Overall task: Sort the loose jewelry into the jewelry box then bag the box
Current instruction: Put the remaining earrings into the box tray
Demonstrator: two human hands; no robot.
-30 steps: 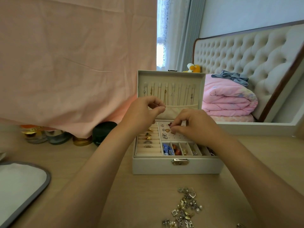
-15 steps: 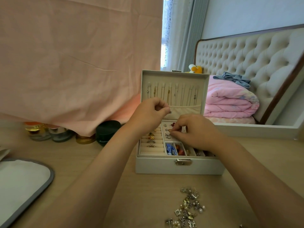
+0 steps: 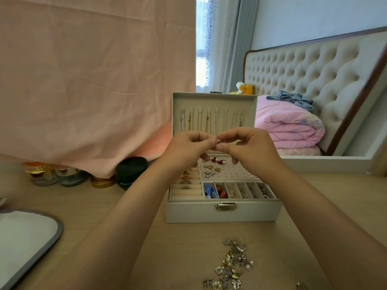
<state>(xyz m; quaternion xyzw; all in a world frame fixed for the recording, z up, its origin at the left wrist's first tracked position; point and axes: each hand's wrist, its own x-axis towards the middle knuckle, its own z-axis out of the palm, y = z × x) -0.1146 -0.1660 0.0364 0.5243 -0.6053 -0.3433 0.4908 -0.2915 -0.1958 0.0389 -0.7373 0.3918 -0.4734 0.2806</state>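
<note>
A cream jewelry box (image 3: 223,212) stands open on the wooden table, lid upright with several necklaces hanging inside. Its tray holds rings at the left, earrings on a pegged panel and small compartments along the front. My left hand (image 3: 186,148) and my right hand (image 3: 249,148) are raised above the tray, fingertips meeting. Between them they pinch a small earring (image 3: 217,141), mostly hidden by my fingers. A pile of loose jewelry (image 3: 231,266) lies on the table in front of the box.
A grey-rimmed white bag or pouch (image 3: 25,243) lies at the left edge. Small jars and a black round case (image 3: 130,171) sit under a hanging pink cloth (image 3: 94,80). A bed with a pink quilt (image 3: 289,124) is at the right.
Both hands lifted from the earring panel and came together above the box; my right hand rose from the tray to meet my left at the small piece.
</note>
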